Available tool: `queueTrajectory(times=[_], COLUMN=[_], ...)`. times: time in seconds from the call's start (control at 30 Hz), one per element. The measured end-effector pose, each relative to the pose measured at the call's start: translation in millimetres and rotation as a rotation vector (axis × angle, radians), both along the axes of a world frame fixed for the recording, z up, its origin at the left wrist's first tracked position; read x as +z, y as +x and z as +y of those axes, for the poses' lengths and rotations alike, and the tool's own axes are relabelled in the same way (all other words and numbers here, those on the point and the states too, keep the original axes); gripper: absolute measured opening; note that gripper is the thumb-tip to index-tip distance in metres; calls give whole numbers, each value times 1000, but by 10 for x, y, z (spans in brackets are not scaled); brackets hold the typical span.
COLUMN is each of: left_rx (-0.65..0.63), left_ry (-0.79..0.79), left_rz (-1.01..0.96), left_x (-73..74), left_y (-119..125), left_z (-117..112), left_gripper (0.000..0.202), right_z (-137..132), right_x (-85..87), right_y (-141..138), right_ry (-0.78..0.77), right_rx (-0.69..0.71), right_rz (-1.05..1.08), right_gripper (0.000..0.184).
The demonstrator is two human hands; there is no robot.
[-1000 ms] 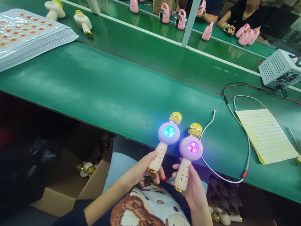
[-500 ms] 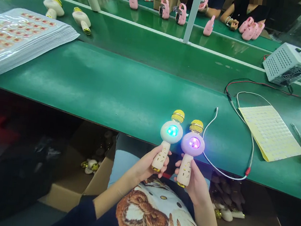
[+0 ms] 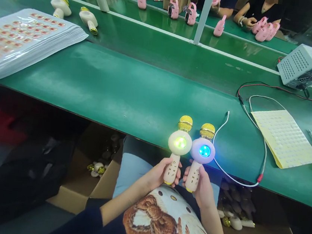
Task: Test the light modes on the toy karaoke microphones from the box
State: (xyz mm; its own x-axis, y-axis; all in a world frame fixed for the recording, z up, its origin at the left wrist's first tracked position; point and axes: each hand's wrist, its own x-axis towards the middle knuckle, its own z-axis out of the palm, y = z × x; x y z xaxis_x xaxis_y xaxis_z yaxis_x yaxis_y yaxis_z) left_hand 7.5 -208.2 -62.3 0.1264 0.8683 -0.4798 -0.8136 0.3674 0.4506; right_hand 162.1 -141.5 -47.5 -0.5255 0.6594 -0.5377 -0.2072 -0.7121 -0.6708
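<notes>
My left hand (image 3: 157, 175) grips the handle of a cream toy microphone (image 3: 179, 144) with a gold mesh head; its round face glows green. My right hand (image 3: 201, 186) holds a second toy microphone (image 3: 202, 151) of the same kind, glowing blue. Both stand upright, side by side, almost touching, just over the near edge of the green bench (image 3: 125, 91), above my lap.
A white cable (image 3: 262, 159) and a yellow sticker sheet (image 3: 284, 137) lie to the right. A stack of sticker sheets (image 3: 20, 43) sits far left, two microphones (image 3: 74, 12) behind it. A grey power unit (image 3: 305, 66) is at back right. Boxes of microphones stand under the bench; other people work across the belt.
The two microphones have come closer together and their lights changed colour: left from cyan to green, right from pink to blue. The view shifted slightly.
</notes>
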Motion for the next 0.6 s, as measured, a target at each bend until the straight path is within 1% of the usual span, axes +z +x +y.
queueTrajectory(times=[0.1, 0.23, 0.37, 0.47, 0.6], left_rx=[44, 72, 62, 65, 65], left_ry=[8, 45, 47, 34, 35], left_rz=[18, 76, 162, 200, 204], left_x=[-43, 25, 86, 80, 43], left_y=[-3, -7, -2, 1, 0], left_z=[-5, 4, 12, 12, 17], left_gripper=[37, 40, 41, 41, 43], right_z=[-21, -25, -26, -30, -33], right_x=[-67, -82, -89, -120, -160], right_y=[29, 66, 78, 92, 114], right_ry=[31, 47, 81, 104, 120], right_rx=[7, 30, 55, 83, 99], right_rz=[-14, -6, -21, -13, -6], right_gripper=[49, 50, 52, 50, 45])
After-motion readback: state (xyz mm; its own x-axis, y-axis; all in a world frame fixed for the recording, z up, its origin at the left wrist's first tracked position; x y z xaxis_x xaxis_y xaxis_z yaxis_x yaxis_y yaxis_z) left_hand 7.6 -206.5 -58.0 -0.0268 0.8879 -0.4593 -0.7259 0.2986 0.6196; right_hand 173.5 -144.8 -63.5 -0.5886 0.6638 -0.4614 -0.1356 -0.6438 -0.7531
